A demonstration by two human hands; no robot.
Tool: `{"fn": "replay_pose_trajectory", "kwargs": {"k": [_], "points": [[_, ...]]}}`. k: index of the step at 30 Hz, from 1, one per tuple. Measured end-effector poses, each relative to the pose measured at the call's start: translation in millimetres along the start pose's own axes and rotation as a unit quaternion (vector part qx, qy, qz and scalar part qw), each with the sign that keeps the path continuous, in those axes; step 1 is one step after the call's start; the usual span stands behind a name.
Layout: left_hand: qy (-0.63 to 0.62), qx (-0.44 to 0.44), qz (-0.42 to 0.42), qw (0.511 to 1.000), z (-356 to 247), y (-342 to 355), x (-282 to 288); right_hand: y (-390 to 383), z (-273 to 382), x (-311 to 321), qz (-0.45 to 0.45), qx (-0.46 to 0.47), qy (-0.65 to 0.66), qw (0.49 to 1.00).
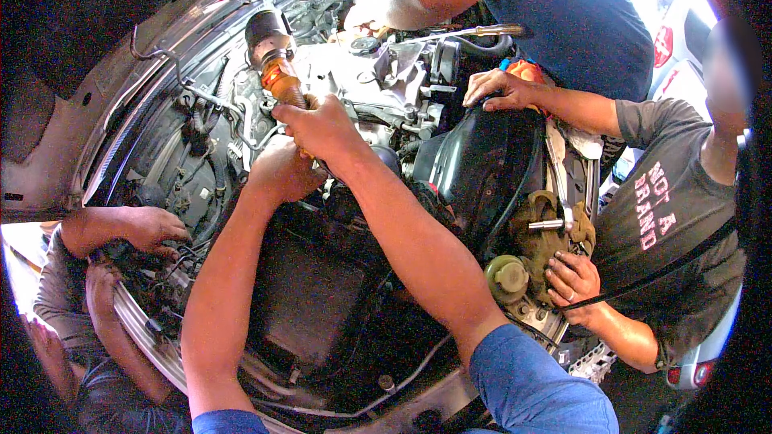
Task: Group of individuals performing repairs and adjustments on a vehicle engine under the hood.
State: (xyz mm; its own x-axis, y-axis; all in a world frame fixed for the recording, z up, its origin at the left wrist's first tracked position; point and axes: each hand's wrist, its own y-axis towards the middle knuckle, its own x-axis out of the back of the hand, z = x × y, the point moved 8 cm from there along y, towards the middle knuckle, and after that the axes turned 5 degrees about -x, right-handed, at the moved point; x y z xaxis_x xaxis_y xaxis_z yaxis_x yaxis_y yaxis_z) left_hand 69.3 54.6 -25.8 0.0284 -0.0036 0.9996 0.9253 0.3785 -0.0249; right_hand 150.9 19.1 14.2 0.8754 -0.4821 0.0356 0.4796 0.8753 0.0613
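Note:
My right hand (323, 130) is closed around the ribbed lower end of an orange tool (281, 80) with a cylindrical body. Its exact kind is unclear. A wide black round part (267, 26) appears at its upper end. Just below and to the left, my left hand (285, 167) is curled in a fist against the right. What its fingers grip is hidden. Both hands are over the middle of an open engine bay, in front of the silver-grey engine (362, 72).
On the right a person's hands rest on a black plastic cover (482, 153) and near a yellowish reservoir cap (507, 276). A ratchet (555, 223) lies by a brown glove or rag. Another person's arm reaches in at the top; other hands (153, 229) are at lower left.

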Motion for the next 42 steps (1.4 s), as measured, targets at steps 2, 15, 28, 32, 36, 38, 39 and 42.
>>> {"fn": "replay_pose_trajectory", "kwargs": {"k": [2, 15, 28, 32, 36, 38, 39, 42], "points": [[-0.005, -0.004, -0.006, 1.0, -2, -1, 2, -1, 2, 0, 0.006, 0.003, -0.001, 1.0], [0.005, 0.042, 0.016, 0.999, -11, -9, 15, -11, 11, 1, 0.034, 0.004, -0.008, 0.999], [-0.005, 0.039, 0.007, 0.999, -20, -13, 26, -6, 2, -1, 0.032, -0.034, 0.014, 0.999], [0.003, 0.042, 0.03, 0.999, -24, -14, 29, -4, 0, 0, 0.022, -0.037, 0.008, 0.999], [0.007, 0.049, 0.03, 0.998, -21, -12, 25, -4, 1, -1, 0.031, -0.026, 0.013, 0.999], [0.0, 0.076, 0.047, 0.996, -19, -11, 23, -5, 1, 3, 0.003, -0.016, -0.004, 1.0], [0.0, 0.076, 0.047, 0.996, -20, -11, 23, -5, 2, 4, 0.003, -0.016, -0.004, 1.0], [0.005, 0.079, 0.051, 0.996, -17, -11, 21, -6, 2, 3, 0.008, -0.021, 0.004, 1.0]]}}
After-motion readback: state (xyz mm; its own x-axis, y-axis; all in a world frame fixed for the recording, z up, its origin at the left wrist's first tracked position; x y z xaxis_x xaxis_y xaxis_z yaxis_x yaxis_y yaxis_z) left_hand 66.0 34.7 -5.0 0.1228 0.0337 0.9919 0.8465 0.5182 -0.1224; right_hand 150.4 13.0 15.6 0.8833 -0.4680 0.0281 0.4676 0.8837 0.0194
